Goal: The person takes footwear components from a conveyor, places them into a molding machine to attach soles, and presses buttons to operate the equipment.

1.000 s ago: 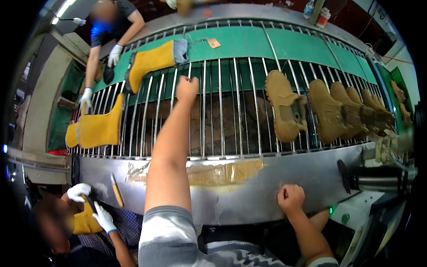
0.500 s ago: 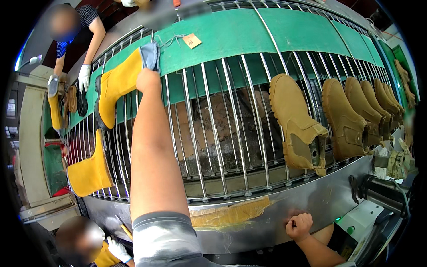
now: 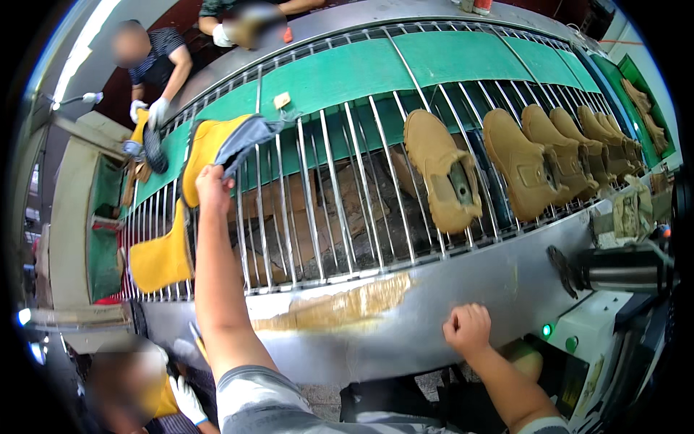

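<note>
Head view: left hand [image 3: 213,181] closed on yellow boot [image 3: 206,148], best lifted clear of the conveyor rods [image 3: 325,188]; right hand [image 3: 468,329] fisted empty on the steel ledge [image 3: 434,289].

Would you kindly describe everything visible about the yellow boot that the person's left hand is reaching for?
The yellow boot is a tall, suede-looking piece with a grey lining folded out at its open top. It lies on its side across the metal rod conveyor, partly over the green belt. The left hand grips its lower edge, arm stretched out. A small tan tag lies just beyond it. A second yellow boot lies nearer, apart from it.
</note>
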Demonstrator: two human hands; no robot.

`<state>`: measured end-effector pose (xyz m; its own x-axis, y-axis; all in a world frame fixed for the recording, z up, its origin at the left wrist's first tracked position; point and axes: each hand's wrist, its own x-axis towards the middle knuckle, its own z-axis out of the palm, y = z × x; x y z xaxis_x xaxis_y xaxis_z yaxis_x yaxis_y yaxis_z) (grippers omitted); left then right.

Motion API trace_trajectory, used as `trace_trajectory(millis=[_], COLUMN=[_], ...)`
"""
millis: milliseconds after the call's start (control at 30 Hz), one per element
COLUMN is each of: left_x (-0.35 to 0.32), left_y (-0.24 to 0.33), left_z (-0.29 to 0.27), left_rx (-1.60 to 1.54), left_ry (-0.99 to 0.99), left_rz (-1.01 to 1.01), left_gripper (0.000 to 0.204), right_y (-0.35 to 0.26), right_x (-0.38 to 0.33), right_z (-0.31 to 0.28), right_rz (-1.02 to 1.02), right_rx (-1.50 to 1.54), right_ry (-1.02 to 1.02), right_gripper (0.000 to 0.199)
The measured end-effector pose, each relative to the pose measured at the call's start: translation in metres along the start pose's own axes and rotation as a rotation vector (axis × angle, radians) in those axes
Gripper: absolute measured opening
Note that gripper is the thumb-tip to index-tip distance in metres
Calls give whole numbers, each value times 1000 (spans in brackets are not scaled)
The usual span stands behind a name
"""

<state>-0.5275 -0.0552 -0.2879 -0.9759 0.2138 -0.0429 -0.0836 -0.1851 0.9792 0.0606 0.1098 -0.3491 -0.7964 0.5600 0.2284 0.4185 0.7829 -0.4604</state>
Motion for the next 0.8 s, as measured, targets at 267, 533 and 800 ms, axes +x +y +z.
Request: trace_trajectory(millis=[267,533,800], left_x=[-203,-454,-631], left_y=[165,173,184], left_z=[-8,80,179], left_rx=[-349,-599,-685], left_ry=[-350,-1213,-1959], left_rz=[24,-206,-370], left_gripper=[21,33,30], right_y=[-9,-22,-64], right_x=[-25,-197,-326], right_z=[1,-71,-96], right_rz=[376,804,611], right_rx=[523,2154,2379], right_ry=[7,-911,-540], right_gripper=[11,70,69])
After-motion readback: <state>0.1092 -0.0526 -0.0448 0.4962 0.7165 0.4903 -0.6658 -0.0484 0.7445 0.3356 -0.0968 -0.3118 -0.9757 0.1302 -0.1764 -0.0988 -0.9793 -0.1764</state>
